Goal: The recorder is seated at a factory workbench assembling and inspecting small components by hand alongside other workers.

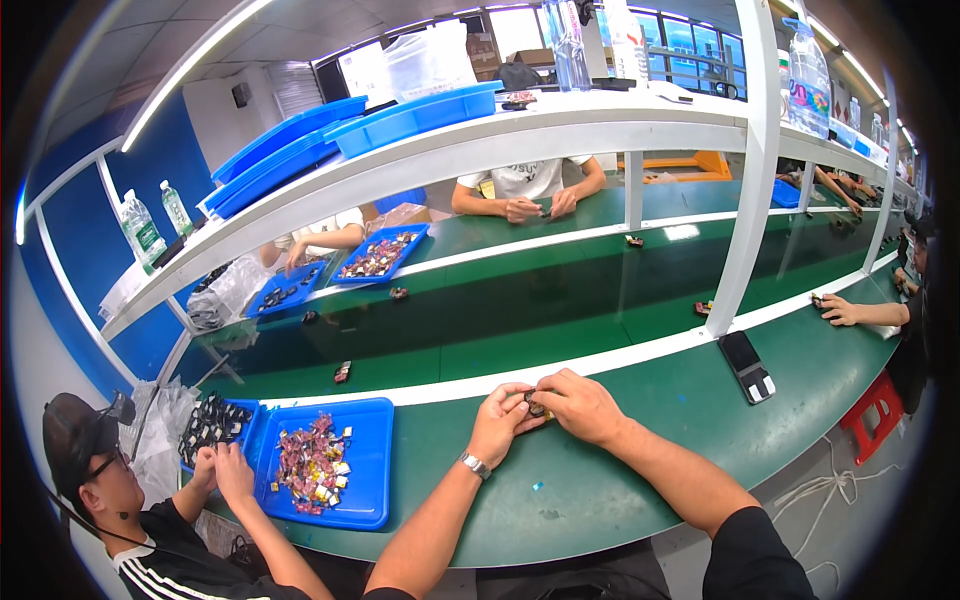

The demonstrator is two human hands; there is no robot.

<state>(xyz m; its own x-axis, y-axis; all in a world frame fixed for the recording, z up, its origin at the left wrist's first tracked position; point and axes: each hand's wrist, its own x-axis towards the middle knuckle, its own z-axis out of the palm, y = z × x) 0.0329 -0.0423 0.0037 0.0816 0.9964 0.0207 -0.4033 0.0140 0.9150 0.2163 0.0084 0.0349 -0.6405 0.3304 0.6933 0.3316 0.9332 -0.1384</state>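
Dark part (535, 404) near white rail (430, 393), room toward tabletop edge (560, 550).

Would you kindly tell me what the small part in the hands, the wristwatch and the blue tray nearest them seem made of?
Small part: perhaps dark plastic, but too covered to be sure. Wristwatch: probably polished metal, given its silvery glint. Blue tray: likely smooth moulded plastic, from its even colour and rounded corners.

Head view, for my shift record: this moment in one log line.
left hand: holding small dark part; right hand: same part; blue tray: small pieces; black device: on bench
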